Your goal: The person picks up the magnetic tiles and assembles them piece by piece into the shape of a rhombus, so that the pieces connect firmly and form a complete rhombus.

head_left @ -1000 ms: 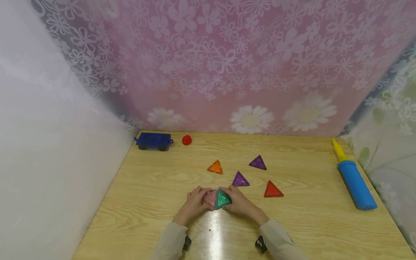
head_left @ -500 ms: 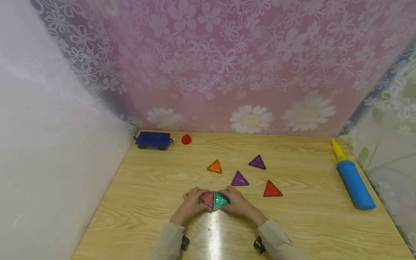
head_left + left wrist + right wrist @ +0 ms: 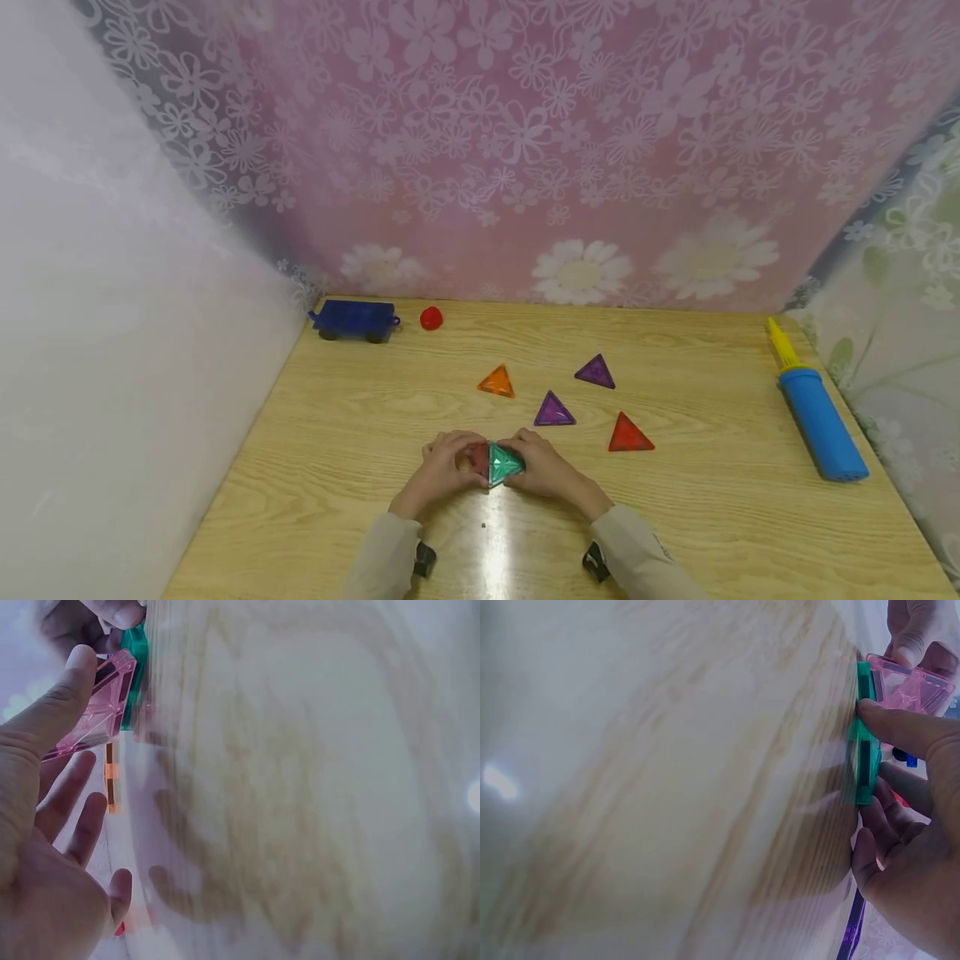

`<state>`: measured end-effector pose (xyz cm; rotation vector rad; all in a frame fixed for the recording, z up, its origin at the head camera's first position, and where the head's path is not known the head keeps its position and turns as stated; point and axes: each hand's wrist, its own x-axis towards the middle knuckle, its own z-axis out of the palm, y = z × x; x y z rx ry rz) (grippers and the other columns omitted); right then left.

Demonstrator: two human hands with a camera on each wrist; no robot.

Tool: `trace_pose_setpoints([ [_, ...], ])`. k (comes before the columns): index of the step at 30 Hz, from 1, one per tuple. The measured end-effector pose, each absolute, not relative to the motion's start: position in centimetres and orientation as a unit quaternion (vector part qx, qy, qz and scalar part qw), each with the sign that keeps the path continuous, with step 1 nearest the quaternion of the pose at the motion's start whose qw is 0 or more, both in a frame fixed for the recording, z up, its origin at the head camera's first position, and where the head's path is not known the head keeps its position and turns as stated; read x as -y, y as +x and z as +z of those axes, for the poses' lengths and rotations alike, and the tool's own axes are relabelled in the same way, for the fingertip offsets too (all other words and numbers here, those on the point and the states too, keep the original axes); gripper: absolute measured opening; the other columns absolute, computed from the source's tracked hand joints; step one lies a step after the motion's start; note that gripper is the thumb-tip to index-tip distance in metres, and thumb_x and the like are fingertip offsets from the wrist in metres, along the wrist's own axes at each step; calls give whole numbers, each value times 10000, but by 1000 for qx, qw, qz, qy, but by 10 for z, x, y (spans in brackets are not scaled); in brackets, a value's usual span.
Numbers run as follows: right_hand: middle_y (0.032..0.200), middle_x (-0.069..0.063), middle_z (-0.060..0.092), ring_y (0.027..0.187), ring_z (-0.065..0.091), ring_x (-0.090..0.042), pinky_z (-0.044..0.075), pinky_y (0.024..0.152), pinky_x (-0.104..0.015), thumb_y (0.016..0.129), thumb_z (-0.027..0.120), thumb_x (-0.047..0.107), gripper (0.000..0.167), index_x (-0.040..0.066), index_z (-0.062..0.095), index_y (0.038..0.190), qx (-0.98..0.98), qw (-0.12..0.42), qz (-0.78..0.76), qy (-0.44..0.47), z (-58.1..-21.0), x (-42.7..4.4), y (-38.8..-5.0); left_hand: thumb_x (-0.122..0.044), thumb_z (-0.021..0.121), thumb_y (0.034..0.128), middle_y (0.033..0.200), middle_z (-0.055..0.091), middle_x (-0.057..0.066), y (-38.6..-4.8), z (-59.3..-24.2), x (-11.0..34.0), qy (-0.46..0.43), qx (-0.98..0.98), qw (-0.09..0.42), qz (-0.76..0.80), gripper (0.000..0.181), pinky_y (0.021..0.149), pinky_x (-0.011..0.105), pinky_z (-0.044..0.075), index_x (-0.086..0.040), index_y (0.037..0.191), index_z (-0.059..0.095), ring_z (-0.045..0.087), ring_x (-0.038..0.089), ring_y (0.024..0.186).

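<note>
**Two tiles gripped, one per hand, edge to edge**

Green tile (image 3: 503,465) = landmark, on the near part of the wood-grain surface (image 3: 360,417). Right hand (image 3: 550,468) pinches it, thumb one side, fingers the other; tile sits low, about level, full contact with the surface hard to tell. Pink tile (image 3: 481,458) just left of the green tile, edges meeting, tilted up from it. Left hand (image 3: 442,471) grips the pink tile by the thumb, other fingers spread loosely below in the left wrist view.

Rest, all placed from the green tile. Orange tile (image 3: 498,382): beyond it, nearly straight ahead. Purple tile (image 3: 554,411): beyond and right, near. Second purple tile (image 3: 596,372): same direction, farther. Red tile (image 3: 629,433): right, slightly beyond. Blue wheeled cart (image 3: 354,320): well beyond and left, at the far edge. Small red piece (image 3: 431,318): also far left, beside the cart's right end. Blue pump (image 3: 821,425), yellow nozzle (image 3: 784,346) pointing away: well apart, right.
</note>
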<state>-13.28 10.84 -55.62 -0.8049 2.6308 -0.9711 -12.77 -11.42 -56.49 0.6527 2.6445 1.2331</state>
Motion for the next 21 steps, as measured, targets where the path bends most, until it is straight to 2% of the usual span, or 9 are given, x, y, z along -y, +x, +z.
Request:
trace_pose_setpoints([
  [5,1046,-19,527,956,470,-165,417,834,-357,775,771,176,545,14,587,1262,-896,111,-330,-274,-557,-109,-132,-306,834,695,1280,599,-14,-128,-567,114,218,-878,74,421,577,872,427,206,-177,1220,631,453,218,1130],
  [21,1012,9,511,912,437,-120,432,786,-263,824,743,207,519,8,578,1274,-892,131,-337,-272,-551,-113,-135,-311,822,708,1283,601,-3,-127,-567,115,220,-875,80,425,590,876,429,206,-177,1247,620,446,226,1136],
])
